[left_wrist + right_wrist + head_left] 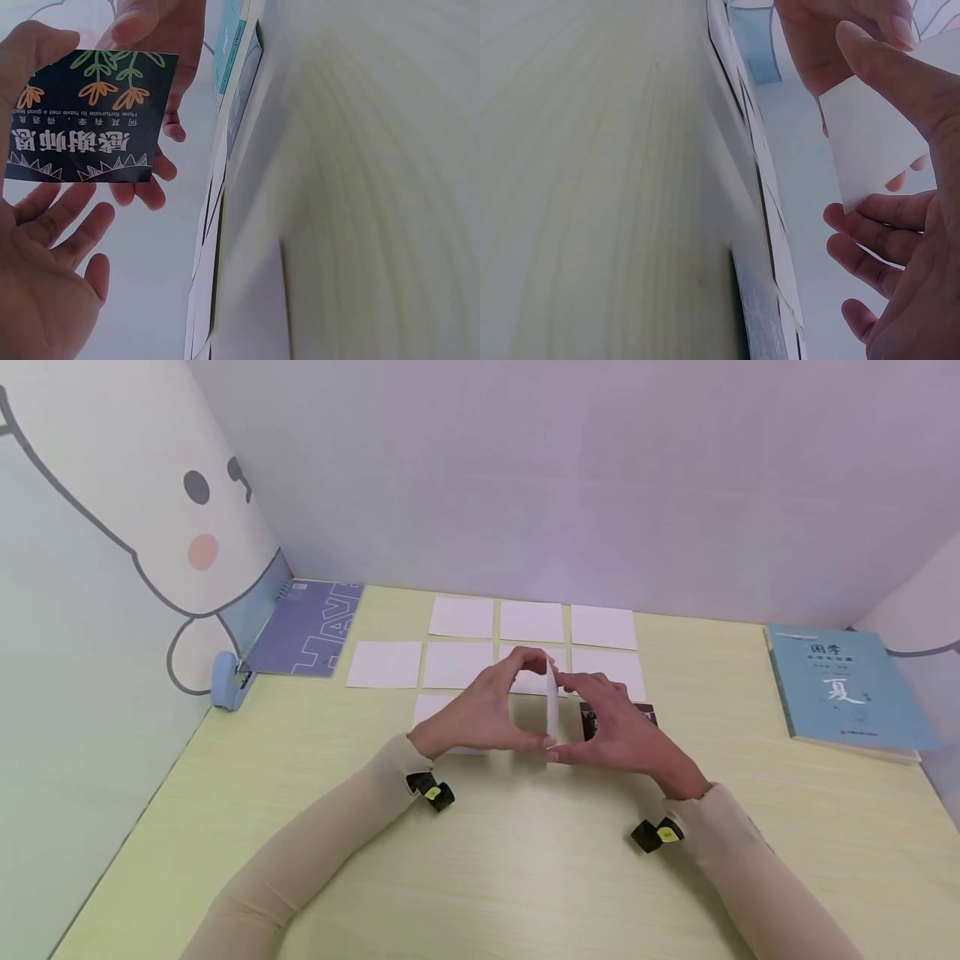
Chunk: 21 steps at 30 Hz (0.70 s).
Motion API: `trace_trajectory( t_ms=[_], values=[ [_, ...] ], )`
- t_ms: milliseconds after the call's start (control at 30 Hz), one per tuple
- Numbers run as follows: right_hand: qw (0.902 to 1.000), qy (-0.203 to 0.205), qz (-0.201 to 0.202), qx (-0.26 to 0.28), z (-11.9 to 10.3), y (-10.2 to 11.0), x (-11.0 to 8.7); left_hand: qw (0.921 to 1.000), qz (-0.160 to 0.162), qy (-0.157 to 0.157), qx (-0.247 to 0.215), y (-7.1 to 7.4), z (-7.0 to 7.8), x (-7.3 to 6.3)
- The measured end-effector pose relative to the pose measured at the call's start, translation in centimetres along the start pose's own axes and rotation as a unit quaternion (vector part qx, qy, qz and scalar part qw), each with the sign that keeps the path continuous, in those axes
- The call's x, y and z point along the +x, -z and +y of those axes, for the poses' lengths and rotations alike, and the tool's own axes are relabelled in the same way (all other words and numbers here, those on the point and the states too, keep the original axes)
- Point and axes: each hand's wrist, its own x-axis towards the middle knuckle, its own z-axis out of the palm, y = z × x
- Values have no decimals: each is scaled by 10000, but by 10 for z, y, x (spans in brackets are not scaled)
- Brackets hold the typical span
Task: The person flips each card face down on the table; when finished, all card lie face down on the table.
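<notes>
A greeting card (pixel 552 702) stands on edge between my two hands, raised over the table. My left hand (pixel 491 706) pinches it between thumb and fingertips from the left. From the right, my right hand (pixel 618 727) holds it by thumb and fingertips too. In the left wrist view its dark face (pixel 90 124) shows orange flowers, green leaves and white Chinese lettering, upside down. Toward the right wrist camera it turns a plain white back (pixel 870 142). A second dark printed card (pixel 647 712) lies face up, partly hidden behind the right hand.
Several white cards (pixel 459 664) lie in rows beyond the hands. At the left are a purple spiral notebook (pixel 303 631) and a blue stapler-like object (pixel 227 681). A teal book (pixel 843 689) lies at the right. Patterned walls (pixel 562 485) border the table.
</notes>
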Motion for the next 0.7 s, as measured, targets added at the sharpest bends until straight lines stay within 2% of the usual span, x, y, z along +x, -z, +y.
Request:
trace_trajectory(
  t_ms=[200,367,500,700],
  values=[
    [9996,-12,266,-55,-1,-1,2,9998,178,-43,111,3,1,-3],
    [9993,-275,103,-210,-1,-1,4,9992,298,-7,258,10,1,-8],
    [9974,-549,-47,-464,0,0,3,9988,345,-131,329,18,0,-11],
    [9954,-664,-161,-676,0,1,2,9966,154,-204,781,28,-3,-19]
  ],
)
